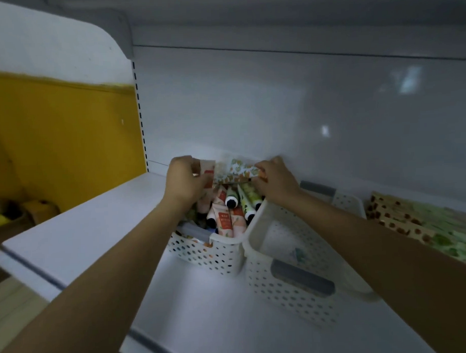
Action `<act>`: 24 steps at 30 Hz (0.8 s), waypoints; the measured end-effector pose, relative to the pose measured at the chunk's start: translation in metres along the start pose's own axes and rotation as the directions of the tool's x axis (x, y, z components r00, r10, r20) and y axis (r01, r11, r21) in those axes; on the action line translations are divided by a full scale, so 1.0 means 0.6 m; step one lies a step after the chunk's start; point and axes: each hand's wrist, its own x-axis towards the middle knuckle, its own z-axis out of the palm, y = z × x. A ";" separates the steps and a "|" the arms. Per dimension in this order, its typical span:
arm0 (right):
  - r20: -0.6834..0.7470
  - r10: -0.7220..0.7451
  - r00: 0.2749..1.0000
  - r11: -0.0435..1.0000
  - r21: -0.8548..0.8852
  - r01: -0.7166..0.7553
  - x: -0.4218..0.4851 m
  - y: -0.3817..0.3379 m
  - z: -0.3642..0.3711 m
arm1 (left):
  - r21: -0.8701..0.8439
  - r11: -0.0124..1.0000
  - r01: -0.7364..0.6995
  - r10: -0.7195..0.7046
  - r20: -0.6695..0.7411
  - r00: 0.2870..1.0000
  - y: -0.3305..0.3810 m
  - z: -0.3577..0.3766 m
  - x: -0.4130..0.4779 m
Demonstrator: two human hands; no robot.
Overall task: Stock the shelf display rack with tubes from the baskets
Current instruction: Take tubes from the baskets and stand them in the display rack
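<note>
Blurry, grips partly hiding: L hand [186,181] gripping pink tube [208,174], R hand [276,179] pinching floral tube [238,171]; basket [203,254] sitting on white shelf [96,234].

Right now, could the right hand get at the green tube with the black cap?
Probably yes: the green tube lies uncovered atop the pile, just below the right hand. But its fingers pinch a floral tube, which must go first.
</note>
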 end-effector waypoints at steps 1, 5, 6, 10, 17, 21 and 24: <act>-0.024 0.008 1.000 0.998 0.058 -0.006 -0.008 0.001 -0.007 | -0.071 0.997 -0.009 0.007 -0.028 1.000 0.011 -0.004 -0.005; -0.089 0.098 0.991 0.926 0.373 -0.057 -0.050 0.005 -0.057 | -0.464 0.885 -0.021 -0.013 -0.069 0.998 0.077 -0.011 -0.026; -0.079 0.132 0.988 0.887 0.454 -0.082 -0.062 0.008 -0.072 | -0.541 0.841 -0.024 -0.002 -0.048 0.999 0.096 -0.008 -0.031; -0.040 0.238 0.970 0.744 0.649 -0.156 -0.134 0.034 -0.146 | -0.674 0.738 0.028 0.041 0.086 0.995 0.192 0.035 -0.066; -0.225 0.406 0.886 0.721 0.675 -0.159 -0.351 0.167 -0.270 | -0.724 0.655 0.215 0.201 0.442 0.874 0.372 0.197 -0.188; -0.302 0.488 0.819 0.738 0.644 -0.203 -0.485 0.271 -0.316 | -0.765 0.597 0.242 0.353 0.522 0.777 0.460 0.306 -0.297; -0.351 0.579 0.736 0.717 0.648 -0.255 -0.576 0.334 -0.346 | -0.778 0.549 0.305 0.408 0.568 0.715 0.510 0.371 -0.380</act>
